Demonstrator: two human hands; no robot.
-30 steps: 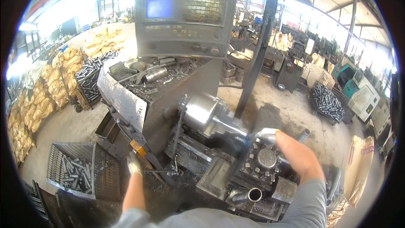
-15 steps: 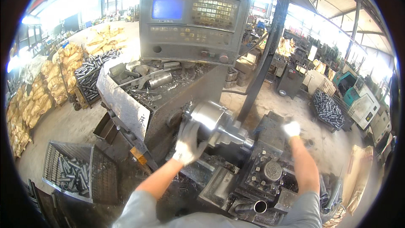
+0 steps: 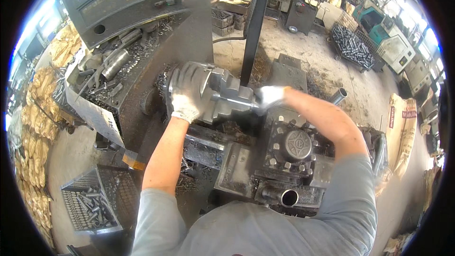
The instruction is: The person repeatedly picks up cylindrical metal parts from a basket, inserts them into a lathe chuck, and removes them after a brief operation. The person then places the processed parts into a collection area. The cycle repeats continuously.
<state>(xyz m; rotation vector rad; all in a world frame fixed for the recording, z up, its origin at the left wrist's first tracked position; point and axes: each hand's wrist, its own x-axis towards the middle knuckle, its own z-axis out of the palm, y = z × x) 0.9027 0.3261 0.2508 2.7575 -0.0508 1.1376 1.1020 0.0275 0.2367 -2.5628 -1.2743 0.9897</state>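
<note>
My left hand [image 3: 187,90], in a white glove with grey-stained fingers, lies over the round side of a shiny lathe chuck [image 3: 207,78]. Its fingers are stretched out along the metal, and it holds nothing loose. The stepped chuck jaws [image 3: 230,85] point to the right. My right hand [image 3: 271,97], gloved too and smeared by motion, is closed around the end of a cylindrical metal workpiece [image 3: 244,103] that sticks out of the jaws. The glove hides the workpiece's tip.
The tool post [image 3: 296,144] with several bolts stands right below my right forearm. A pipe end [image 3: 289,198] faces me in front. The control panel [image 3: 128,4] and a chip-covered ledge [image 3: 142,42] are at left. A mesh crate [image 3: 97,230] of metal tubes sits lower left.
My right hand has come left from beyond the tool post to the workpiece. My left hand has shifted from the chuck's near side up over it. The view has turned right and down.
</note>
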